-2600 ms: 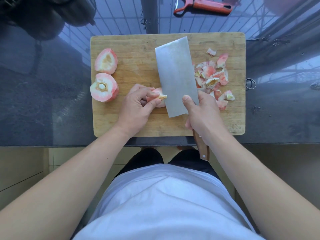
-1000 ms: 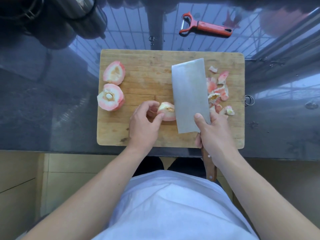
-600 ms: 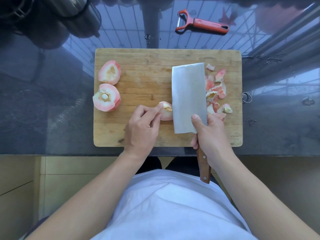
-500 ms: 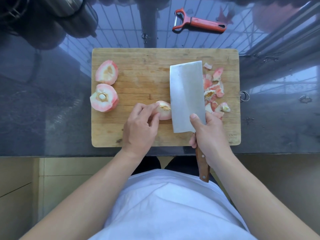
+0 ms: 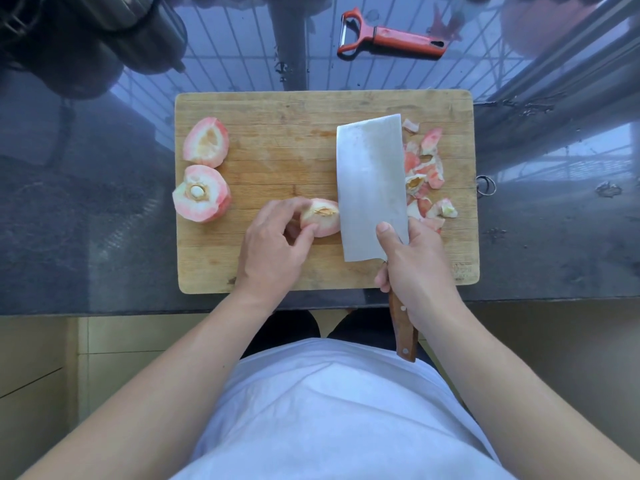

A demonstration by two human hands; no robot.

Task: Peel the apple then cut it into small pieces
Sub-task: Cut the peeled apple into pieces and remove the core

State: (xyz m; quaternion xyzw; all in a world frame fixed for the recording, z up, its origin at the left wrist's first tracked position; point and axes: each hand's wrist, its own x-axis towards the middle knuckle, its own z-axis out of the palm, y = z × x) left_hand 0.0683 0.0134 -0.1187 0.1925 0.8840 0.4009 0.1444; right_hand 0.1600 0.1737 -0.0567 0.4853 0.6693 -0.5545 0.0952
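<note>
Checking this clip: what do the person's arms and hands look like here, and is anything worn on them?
Both arms are bare to the frame's bottom edge; no sleeves show. The left hand and right hand carry no gloves, rings, watch or bands that I can see. The nails look short and unpainted. A white garment covers the body.

Cleaver over pieces; edge hidden

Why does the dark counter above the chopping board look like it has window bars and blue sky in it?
Head view: the glossy counter mirrors a barred window, strongest around the red peeler; daylight falls softly, so the cleaver shows a dull sheen and little shadow on the wooden board; the wide lens bows the board's edges; focus stays fairly even throughout.
</note>
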